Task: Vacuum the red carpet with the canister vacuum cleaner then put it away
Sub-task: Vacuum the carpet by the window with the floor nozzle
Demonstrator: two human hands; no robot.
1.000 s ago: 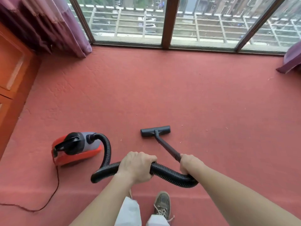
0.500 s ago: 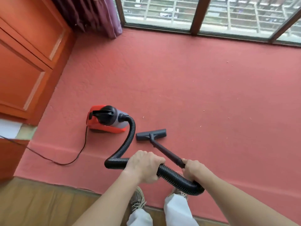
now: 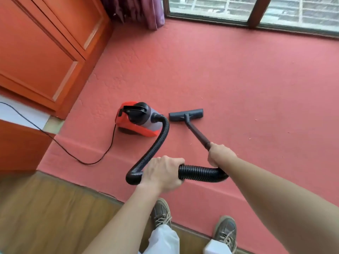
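Note:
The red carpet (image 3: 229,74) covers the floor up to the window. A red and grey canister vacuum (image 3: 137,120) sits on it, left of the dark floor nozzle (image 3: 186,114), which lies flat on the carpet. My right hand (image 3: 221,155) grips the lower end of the dark wand (image 3: 197,133). My left hand (image 3: 162,173) grips the black ribbed hose (image 3: 157,142), which loops from the canister to the wand.
An orange wooden cabinet (image 3: 42,52) stands on the left. The black power cord (image 3: 73,154) trails from the canister leftward. Wooden floor (image 3: 45,208) starts at the carpet's near edge, where my shoes (image 3: 161,213) stand. Purple curtain (image 3: 139,10) and windows (image 3: 256,8) are at the back.
I have stepped back to the carpet's near edge and turned left. The canister now lies close to the nozzle. Both hands kept their grip.

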